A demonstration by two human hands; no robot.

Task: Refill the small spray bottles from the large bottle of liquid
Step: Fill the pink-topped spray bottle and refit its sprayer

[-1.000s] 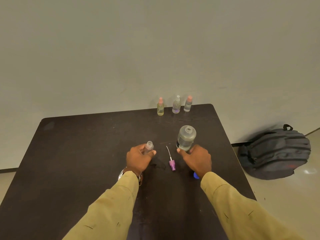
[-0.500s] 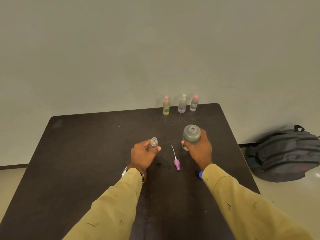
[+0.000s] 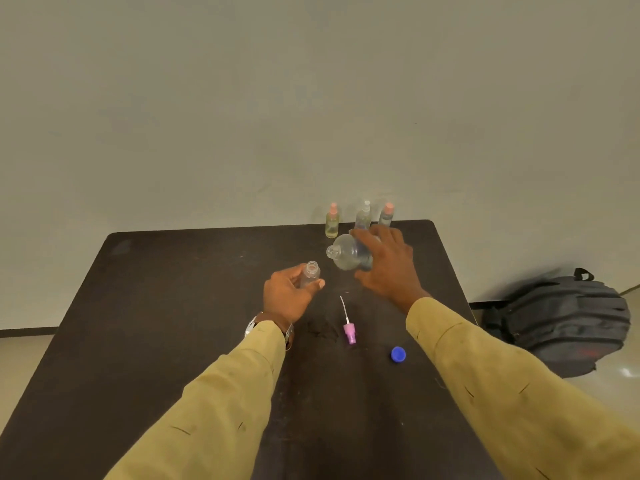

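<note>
1. Big bottle [image 3: 349, 252] has changed since a second ago: it stood upright on the table [image 3: 173, 306] under my right hand [image 3: 386, 268]; now it is lifted and tipped on its side, open neck pointing to 9 o'clock, toward the small bottle.
2. Right hand: wrapped over the big bottle's body, fingers closed round it. Clear liquid pools in its low side; none at the neck that I can see.
3. Left hand [image 3: 285, 294]: pinching the small bottle [image 3: 310, 274] between thumb and fingers, upright, mouth open. It has stayed put while the right hand came up.
4. Necks are near, not touching; the big one sits above and at 2 o'clock of the small one.
5. Spray top [image 3: 349, 332] lies at 6 o'clock of the hands, blue cap [image 3: 398, 354] at 4 o'clock, both off.
6. Three capped spray bottles [image 3: 362, 218] wait at 12 o'clock.
7. Judgement: pour is about to begin; narrow mouth, so spillage is the risk.
</note>
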